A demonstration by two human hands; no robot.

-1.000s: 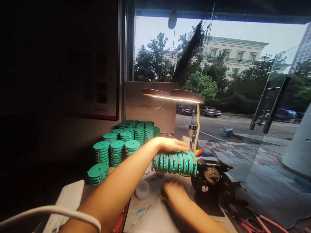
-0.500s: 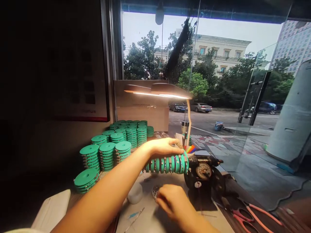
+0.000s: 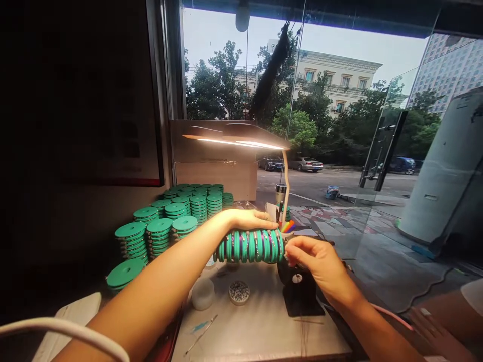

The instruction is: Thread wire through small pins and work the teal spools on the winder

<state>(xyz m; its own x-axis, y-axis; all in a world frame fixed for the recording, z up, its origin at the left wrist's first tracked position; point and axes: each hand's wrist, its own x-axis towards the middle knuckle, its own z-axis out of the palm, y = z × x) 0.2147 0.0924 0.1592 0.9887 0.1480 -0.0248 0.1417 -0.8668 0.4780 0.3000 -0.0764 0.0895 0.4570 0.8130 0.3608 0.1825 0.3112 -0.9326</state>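
My left hand (image 3: 251, 219) lies flat, fingers stretched, along the top of a sideways row of green spools (image 3: 249, 247) with beads or studs showing between them. At the row's right end my right hand (image 3: 315, 255) is closed in a pinch. What its fingertips hold is too small to make out. Behind it, a black stand (image 3: 302, 294) with a small pale disc is mostly hidden. Below the row sits a round cup of small silvery beads (image 3: 239, 291), and left of that a whitish translucent round container (image 3: 203, 293).
Stacks of green spools (image 3: 130, 230) crowd the left side of the table. A lit desk lamp (image 3: 241, 138) hangs over the row. A thin metal tool (image 3: 202, 336) lies in front, colored pens (image 3: 289, 226) stand behind, and a pale cable crosses the lower left.
My right hand has moved up from the bead cup to the right end of the spool row, uncovering the cup. My left hand stays on the spools. The view has shifted slightly.
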